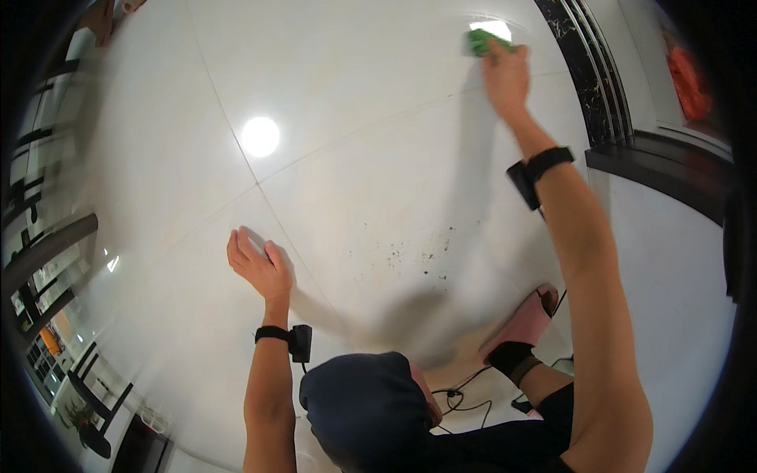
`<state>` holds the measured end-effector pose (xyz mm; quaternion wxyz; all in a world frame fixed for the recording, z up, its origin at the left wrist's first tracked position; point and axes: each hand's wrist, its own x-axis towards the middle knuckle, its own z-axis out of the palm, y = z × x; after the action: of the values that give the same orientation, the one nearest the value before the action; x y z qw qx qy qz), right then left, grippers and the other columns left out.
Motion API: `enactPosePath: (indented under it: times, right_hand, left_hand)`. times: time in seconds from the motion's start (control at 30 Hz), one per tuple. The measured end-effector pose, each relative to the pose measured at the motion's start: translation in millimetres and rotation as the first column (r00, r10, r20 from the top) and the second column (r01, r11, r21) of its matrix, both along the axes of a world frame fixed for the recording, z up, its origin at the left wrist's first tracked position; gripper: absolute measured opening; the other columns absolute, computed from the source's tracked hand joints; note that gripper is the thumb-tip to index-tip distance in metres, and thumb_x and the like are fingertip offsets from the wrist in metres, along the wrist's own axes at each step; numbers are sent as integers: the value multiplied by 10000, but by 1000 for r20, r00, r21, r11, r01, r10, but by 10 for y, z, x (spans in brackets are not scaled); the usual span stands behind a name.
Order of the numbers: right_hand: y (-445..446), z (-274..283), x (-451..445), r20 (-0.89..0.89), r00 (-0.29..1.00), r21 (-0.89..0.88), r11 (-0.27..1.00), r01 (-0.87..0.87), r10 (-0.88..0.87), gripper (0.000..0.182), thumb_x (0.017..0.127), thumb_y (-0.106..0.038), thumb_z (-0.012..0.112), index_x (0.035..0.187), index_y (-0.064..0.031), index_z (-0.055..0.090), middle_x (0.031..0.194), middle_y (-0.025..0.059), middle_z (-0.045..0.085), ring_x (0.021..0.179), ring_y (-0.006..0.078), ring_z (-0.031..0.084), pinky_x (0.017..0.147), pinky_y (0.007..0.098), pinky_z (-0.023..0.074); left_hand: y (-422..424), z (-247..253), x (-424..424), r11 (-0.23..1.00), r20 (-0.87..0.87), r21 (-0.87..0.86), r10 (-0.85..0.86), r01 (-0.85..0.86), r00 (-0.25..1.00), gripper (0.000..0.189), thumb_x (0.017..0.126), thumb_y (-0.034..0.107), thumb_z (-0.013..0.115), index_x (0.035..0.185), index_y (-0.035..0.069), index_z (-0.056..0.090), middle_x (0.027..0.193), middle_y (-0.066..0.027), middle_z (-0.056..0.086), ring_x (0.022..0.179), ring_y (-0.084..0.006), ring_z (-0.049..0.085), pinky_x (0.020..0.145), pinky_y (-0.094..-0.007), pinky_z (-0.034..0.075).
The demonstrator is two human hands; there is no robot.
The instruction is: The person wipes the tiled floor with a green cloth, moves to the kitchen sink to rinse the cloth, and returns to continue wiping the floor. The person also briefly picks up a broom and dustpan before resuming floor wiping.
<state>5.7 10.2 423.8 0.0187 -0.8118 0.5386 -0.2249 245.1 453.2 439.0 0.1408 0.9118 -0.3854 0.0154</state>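
My right hand (505,74) is at the upper right, gripping a green cloth (482,42) against the glossy white tiled floor (355,148). Beside the cloth a bright reflection shows on the tile. My left hand (258,263) is left of centre at the floor, fingers slightly apart, with nothing in it. Whether its palm presses on the tile I cannot tell. Dark crumbs (429,254) lie scattered on the floor between my hands and nearer to my body. Each forearm wears a black strap with a small box.
A dark marbled threshold with metal tracks (597,77) curves along the right, above a dark ledge (656,171). My slippered foot (523,325) and black cables (455,399) are at the lower right. Dark chairs (89,396) line the left edge. A red bag (689,83) is at far right.
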Motion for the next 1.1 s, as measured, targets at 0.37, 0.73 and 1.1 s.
enactPosePath:
  times: [0.37,0.73,1.1]
  right_hand:
    - [1531,587,-378,404,885,608,654,-450,234,348,784,-116,624,1132,-112,632,974,124,450,899,270,499,781,363,445]
    - [1291,98,-880,-49,998,197,980,-16,26,476,791,-76,611,1252,-171,539,1056,208,454,886,364,528,771,412,467]
    - [764,486,-1718,167,986,420,906,-53,-20,331,836,-178,630,1164,-128,629,995,138,466,850,259,518,767,345,445]
  left_hand:
    - [41,66,-37,1000,-19,7,28,-28,999,508,849,163,495,1315,-2,379,1361,-198,340,1244,-363,296,1030,-474,245]
    - [0,65,-46,1000,19,4,-5,5,1000,502,862,186,481,1314,-8,379,1347,-205,353,1236,-363,311,1030,-476,245]
    - [17,84,-62,999,-6,35,15,-15,1000,493,876,187,456,1321,-7,368,1363,-206,326,1246,-362,295,1040,-473,236]
